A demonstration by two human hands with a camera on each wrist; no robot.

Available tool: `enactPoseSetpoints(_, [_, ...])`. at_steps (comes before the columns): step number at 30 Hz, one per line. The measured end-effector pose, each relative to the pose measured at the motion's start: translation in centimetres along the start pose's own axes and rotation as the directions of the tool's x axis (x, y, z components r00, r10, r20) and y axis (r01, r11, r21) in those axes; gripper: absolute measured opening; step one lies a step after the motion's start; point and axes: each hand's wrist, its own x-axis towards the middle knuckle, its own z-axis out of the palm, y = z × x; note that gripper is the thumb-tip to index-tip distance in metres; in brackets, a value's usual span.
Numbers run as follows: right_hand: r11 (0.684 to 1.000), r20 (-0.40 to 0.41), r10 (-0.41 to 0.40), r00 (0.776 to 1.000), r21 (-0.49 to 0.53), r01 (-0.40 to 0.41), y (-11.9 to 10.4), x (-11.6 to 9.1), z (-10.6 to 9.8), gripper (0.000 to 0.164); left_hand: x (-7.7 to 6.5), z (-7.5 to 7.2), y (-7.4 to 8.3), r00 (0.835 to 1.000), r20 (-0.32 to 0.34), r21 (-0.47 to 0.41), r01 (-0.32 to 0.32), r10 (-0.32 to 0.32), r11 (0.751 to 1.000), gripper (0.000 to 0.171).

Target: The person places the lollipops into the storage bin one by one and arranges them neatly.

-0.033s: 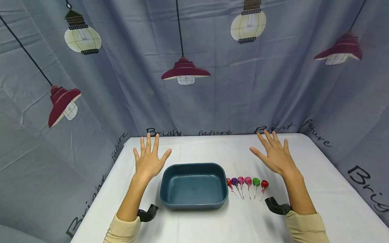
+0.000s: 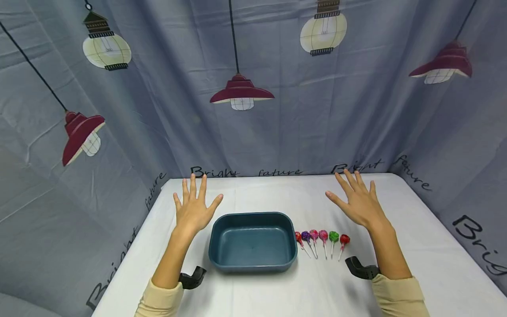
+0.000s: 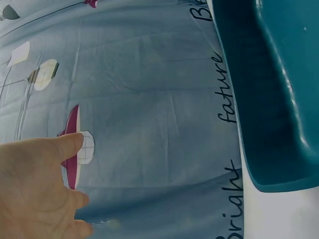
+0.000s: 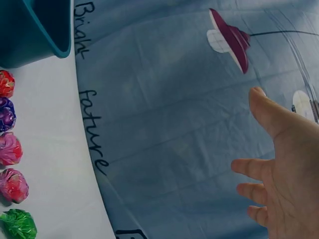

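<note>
My left hand [image 2: 192, 213] is held up with its fingers spread, to the left of a dark teal rectangular basin [image 2: 253, 267], and holds nothing. On the other side, my right hand [image 2: 362, 206] is raised with spread fingers and grips nothing either. A row of several wrapped lollipops lies just right of the basin, sticks toward me: a red one [image 2: 299, 237], a purple one [image 2: 306, 237], two pink ones, a green lollipop [image 2: 334, 237] and another red lollipop [image 2: 344, 240]. The right wrist view shows wrapped heads, such as the green one [image 4: 19, 224], beside the basin [image 4: 60, 52].
A white cloth covers the table [image 2: 261, 193]. Behind it and at both sides hangs a grey-blue curtain [image 2: 174, 110] printed with lamps and lettering. Each wrist wears a black camera mount, the left mount [image 2: 192, 278] close to the basin.
</note>
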Motion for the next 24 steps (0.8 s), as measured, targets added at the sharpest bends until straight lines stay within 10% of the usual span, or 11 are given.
enactPoseSetpoints(8, [0.996,-0.123,-0.022,0.992,0.088,0.033,0.1,-0.2,0.3,0.068,-0.8,0.2,-0.4,0.987,-0.156,-0.091,-0.053,0.038,0.994,0.076])
enactPoseSetpoints(16, [0.964,-0.273,0.098,0.957,0.264,-0.024,1.7,-3.1,1.9,0.036,-3.2,3.2,-0.8,0.899,-0.434,-0.241,-0.180,0.060,0.954,0.051])
enactPoseSetpoints(24, [0.928,-0.424,0.159,0.892,0.373,0.012,10.6,-4.6,9.8,0.027,-5.4,7.3,-1.4,0.896,-0.444,-0.434,-0.230,0.016,0.871,0.043])
